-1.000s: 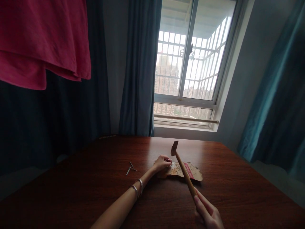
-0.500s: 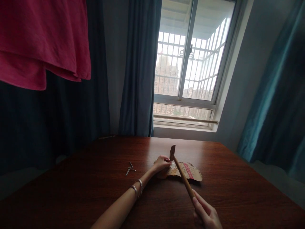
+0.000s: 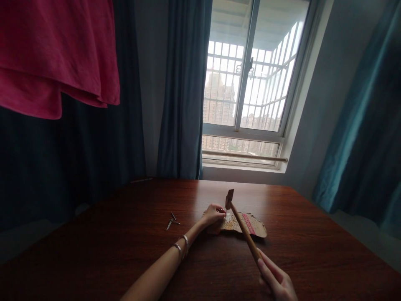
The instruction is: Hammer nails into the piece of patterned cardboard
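In the head view my right hand (image 3: 277,278) is closed round the wooden handle of a hammer (image 3: 245,234). The hammer's head is raised just to the right of my left fingertips. My left hand (image 3: 216,213) is closed in a pinch over the left part of a flat piece of tan board (image 3: 258,228), patterned with dots and a pink-red band. A thin nail-like piece shows at those fingertips, too small to make out well. Left of that hand, several loose thin metal pieces like nails (image 3: 171,222) lie on the table.
The reddish-brown wooden table (image 3: 125,251) reaches to a barred window (image 3: 244,83). Blue curtains (image 3: 184,96) hang beside it, and a pink-red cloth (image 3: 59,54) hangs at the upper left. Two bracelets (image 3: 181,246) circle my left wrist.
My right hand and the hammer have shifted slightly to the right, and the hammer head sits a little higher. My left hand stays pinched over the board, nearly unmoved.
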{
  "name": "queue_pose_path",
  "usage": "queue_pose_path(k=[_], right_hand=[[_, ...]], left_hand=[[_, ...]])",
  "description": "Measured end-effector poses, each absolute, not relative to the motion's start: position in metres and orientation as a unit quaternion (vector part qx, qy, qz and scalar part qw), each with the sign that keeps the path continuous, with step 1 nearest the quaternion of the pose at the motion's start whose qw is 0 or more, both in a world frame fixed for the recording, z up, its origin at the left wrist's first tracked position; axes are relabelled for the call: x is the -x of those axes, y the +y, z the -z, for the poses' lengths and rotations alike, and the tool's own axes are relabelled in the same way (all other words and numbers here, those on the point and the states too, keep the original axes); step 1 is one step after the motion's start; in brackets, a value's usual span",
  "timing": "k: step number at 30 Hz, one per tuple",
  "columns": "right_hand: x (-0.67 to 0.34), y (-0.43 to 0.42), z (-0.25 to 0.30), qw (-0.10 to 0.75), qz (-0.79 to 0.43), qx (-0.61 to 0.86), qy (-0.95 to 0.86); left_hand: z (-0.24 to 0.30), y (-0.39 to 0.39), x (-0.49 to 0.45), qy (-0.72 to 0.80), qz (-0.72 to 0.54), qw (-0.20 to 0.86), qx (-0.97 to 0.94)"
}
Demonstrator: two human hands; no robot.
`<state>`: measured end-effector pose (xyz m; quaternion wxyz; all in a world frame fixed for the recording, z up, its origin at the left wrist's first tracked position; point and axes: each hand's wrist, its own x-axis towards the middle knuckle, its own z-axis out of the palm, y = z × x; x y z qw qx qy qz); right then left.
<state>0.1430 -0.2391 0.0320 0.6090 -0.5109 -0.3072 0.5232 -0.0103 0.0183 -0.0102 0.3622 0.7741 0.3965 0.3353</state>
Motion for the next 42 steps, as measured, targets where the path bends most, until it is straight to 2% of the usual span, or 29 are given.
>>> queue_pose_path(k=[4, 8, 13, 16, 23, 42], right_hand=[[-0.159, -0.240, -0.037, 0.631, -0.480, 0.524, -0.311], [-0.192, -0.233, -0.024, 0.623, -0.379, 0.606, -0.319], [-0.236, -0.228, -0.003, 0.542, -0.215, 0.737, -0.342], [-0.255, -0.232, 0.003, 0.467, -0.164, 0.800, -0.339], [-0.281, -0.238, 0.006, 0.342, -0.137, 0.857, -0.359], [-0.295, -0.230, 0.021, 0.278, -0.097, 0.866, -0.404]], left_hand=[[0.013, 0.019, 0.010, 0.395, -0.339, 0.358, -0.775], [0.017, 0.022, 0.010, 0.394, -0.344, 0.363, -0.771], [0.016, 0.021, 0.010, 0.396, -0.353, 0.366, -0.764], [0.012, 0.018, 0.010, 0.400, -0.349, 0.366, -0.764], [0.007, 0.015, 0.010, 0.405, -0.347, 0.363, -0.764], [0.005, 0.013, 0.011, 0.406, -0.347, 0.363, -0.764]])
